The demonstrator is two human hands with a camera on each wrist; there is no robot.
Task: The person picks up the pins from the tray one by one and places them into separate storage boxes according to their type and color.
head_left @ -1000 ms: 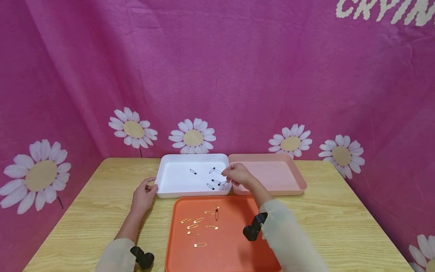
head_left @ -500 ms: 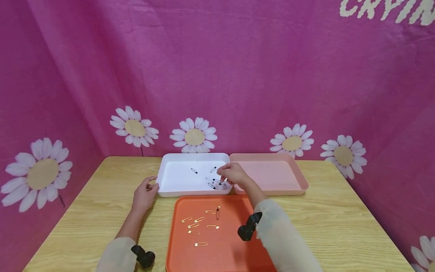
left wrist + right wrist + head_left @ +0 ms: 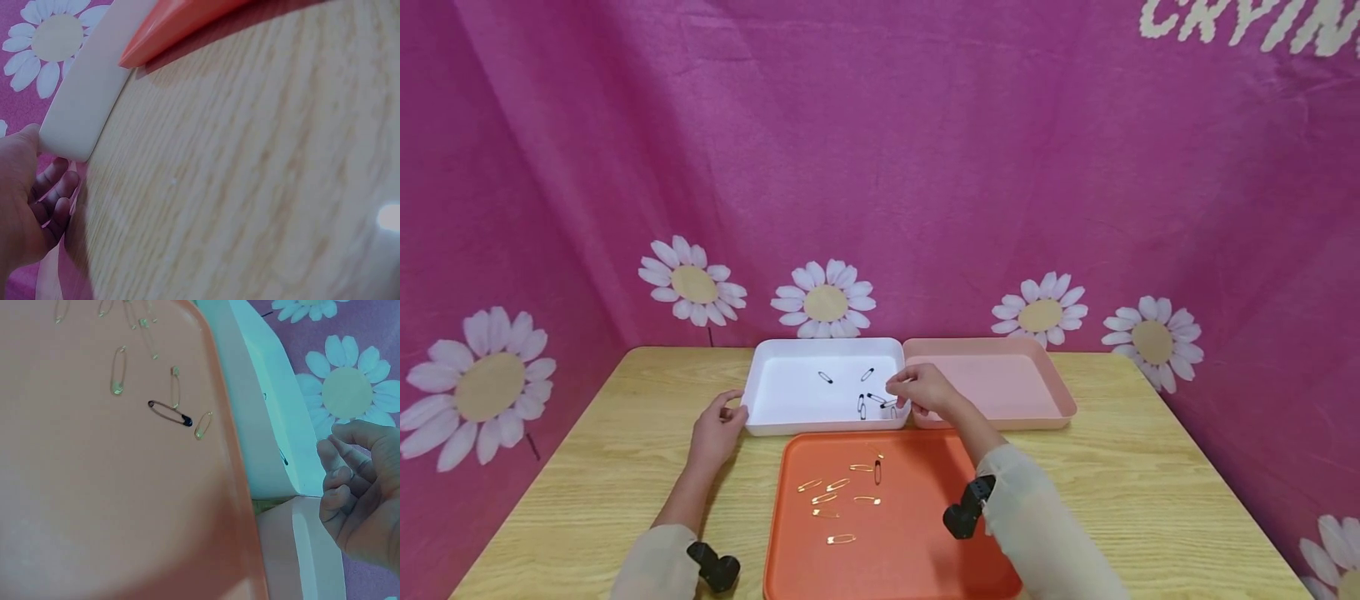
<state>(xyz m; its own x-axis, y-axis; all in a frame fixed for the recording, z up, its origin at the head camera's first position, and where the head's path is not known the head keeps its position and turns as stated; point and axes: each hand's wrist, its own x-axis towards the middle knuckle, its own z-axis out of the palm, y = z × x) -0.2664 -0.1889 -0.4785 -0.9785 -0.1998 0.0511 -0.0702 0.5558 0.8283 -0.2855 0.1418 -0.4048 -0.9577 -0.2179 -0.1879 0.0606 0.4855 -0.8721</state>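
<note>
My left hand (image 3: 717, 429) touches the left end of the white tray (image 3: 767, 417) with thumb and fingertips, its other fingers loosely bent below the tray's corner in the left wrist view. Over the white tray's right end hovers my right hand (image 3: 925, 389); its fingers are loosely bent and no pin shows between thumb and index finger in the right wrist view. Several black safety pins (image 3: 825, 377) lie in the white tray, mostly towards its right side. On the orange tray (image 3: 910, 533) are several gold safety pins (image 3: 841, 539) and one black safety pin (image 3: 170, 414).
A pink tray (image 3: 1060, 408) stands against the white tray's right side, with the right forearm crossing its near left corner. Both stand behind the orange tray on a wooden table (image 3: 1150, 500). A magenta cloth (image 3: 880, 167) with daisies hangs close behind.
The right hand let go of a black safety pin, which dropped among the others in the white tray; one there shifted. The hand dipped left, then drew back right. The left hand stayed put.
</note>
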